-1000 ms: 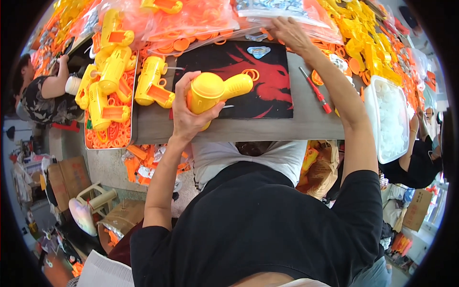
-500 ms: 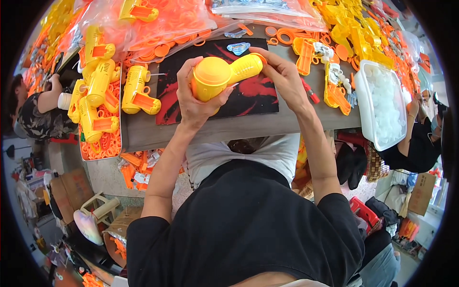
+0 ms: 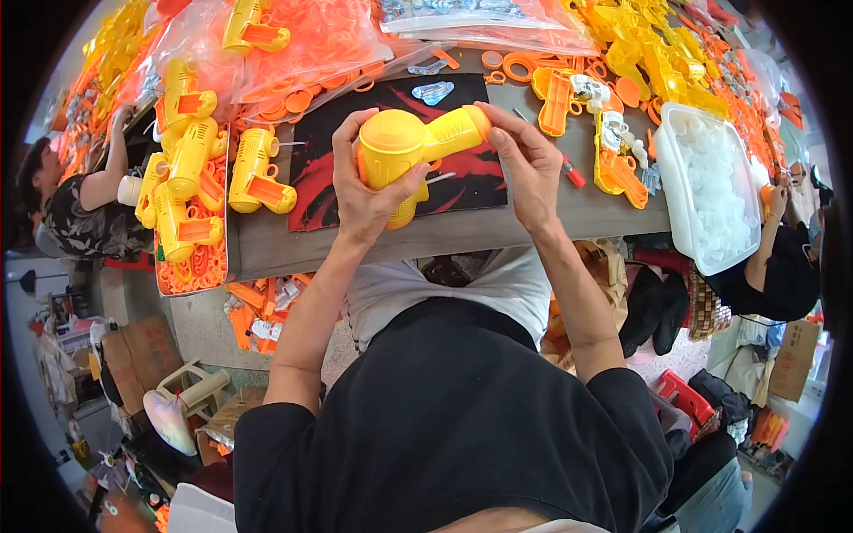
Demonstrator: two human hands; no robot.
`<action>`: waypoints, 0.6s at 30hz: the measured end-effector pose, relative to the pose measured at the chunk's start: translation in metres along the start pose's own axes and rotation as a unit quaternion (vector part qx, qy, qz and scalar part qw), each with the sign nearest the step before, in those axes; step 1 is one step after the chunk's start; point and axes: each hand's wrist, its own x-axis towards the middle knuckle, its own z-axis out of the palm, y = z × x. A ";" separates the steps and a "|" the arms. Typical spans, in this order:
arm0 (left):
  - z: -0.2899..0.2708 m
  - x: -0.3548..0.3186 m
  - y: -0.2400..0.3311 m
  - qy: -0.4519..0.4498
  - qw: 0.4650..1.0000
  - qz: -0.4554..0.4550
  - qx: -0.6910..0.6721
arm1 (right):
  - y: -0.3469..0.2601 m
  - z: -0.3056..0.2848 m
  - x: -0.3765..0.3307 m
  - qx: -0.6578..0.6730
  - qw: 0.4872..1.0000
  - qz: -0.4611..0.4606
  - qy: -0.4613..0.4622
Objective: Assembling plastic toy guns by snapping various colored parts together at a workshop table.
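My left hand (image 3: pixel 362 191) is wrapped round the rounded body of a yellow plastic toy gun housing (image 3: pixel 393 140), lifted over a black and red mat (image 3: pixel 311 169). Its ribbed handle points right. At the handle's far end, the thumb and fingers of my right hand (image 3: pixel 531 169) are pinched round the tip. Under the housing, a thin pale rod sticks out to the right, and a further yellow section shows below my left fingers. Beyond it on the mat lies a small clear blue piece (image 3: pixel 434 92).
Several yellow housings (image 3: pixel 259 173) stand at the left, some on an orange-filled tray (image 3: pixel 228 258). A white tub (image 3: pixel 682 191) of translucent parts sits right, near a red-handled tool (image 3: pixel 573 173) and half-shells (image 3: pixel 613 160). Bagged parts line the back. Two people sit at either side.
The housing has turned slightly, so the pale rod and lower yellow section now show beneath it. My right hand has shifted a little nearer, still at the handle's end.
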 end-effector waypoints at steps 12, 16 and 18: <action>0.014 -0.004 0.020 -0.059 0.976 -0.182 -0.102 | -0.024 0.005 0.034 0.232 0.939 0.175 -0.185; 0.016 -0.011 0.022 -0.039 0.965 -0.237 -0.109 | -0.013 0.004 0.026 0.193 0.957 0.101 -0.193; 0.017 -0.014 0.029 -0.047 0.969 -0.228 -0.085 | -0.007 0.005 0.024 0.177 0.965 0.063 -0.184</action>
